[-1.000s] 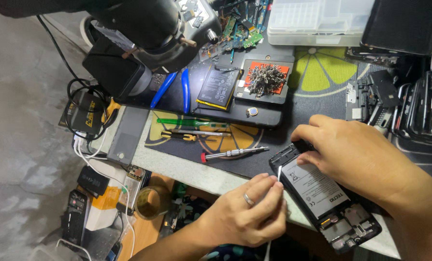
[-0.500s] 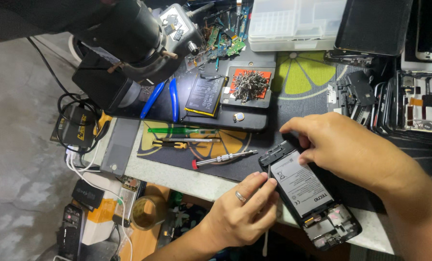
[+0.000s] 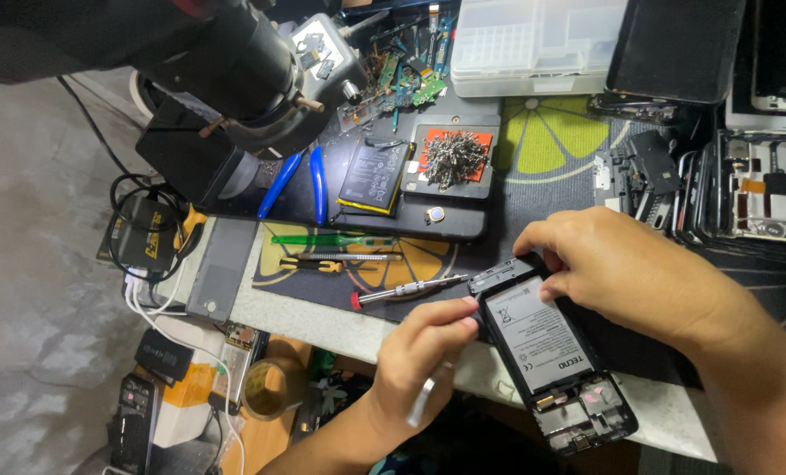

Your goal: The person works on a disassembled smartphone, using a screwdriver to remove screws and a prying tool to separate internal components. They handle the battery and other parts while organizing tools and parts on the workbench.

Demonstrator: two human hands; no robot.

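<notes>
Nearest me, my left hand [image 3: 415,356] is curled, fingertips pinched at the left edge of the opened black smartphone with its back cover off [image 3: 547,352]. A thin silvery tool [image 3: 424,400] runs under my palm; I cannot tell if I truly clamp it or just rest on it. The phone lies slantwise at the front edge of the pale stone tabletop [image 3: 323,321], lower end hanging a little past the rim, its white-labelled flat battery [image 3: 538,332] facing up and bare circuit boards showing at the bottom end.

My right hand [image 3: 622,277] covers the phone's top end from above, fingers wrapped over the upper corner, thumb pressing on the battery's right side. Grip closed on the phone, holding it down.

Handling, my judgement: the phone is light, stiff and flat, but the exposed boards and flex parts look fragile, and the battery is soft-walled, so no poking. Best hold is by the long frame edges, not the open bottom end.

Just beyond: a red-capped metal screwdriver [image 3: 406,290], green plastic tweezers [image 3: 331,238] and a dark lemon-print work mat [image 3: 551,145]. Farther: a spare black battery [image 3: 374,174], a red tray heaped with small screws [image 3: 453,158], blue-handled pliers [image 3: 298,180], a black microscope [image 3: 243,75], and a clear plastic parts box [image 3: 538,44].
</notes>
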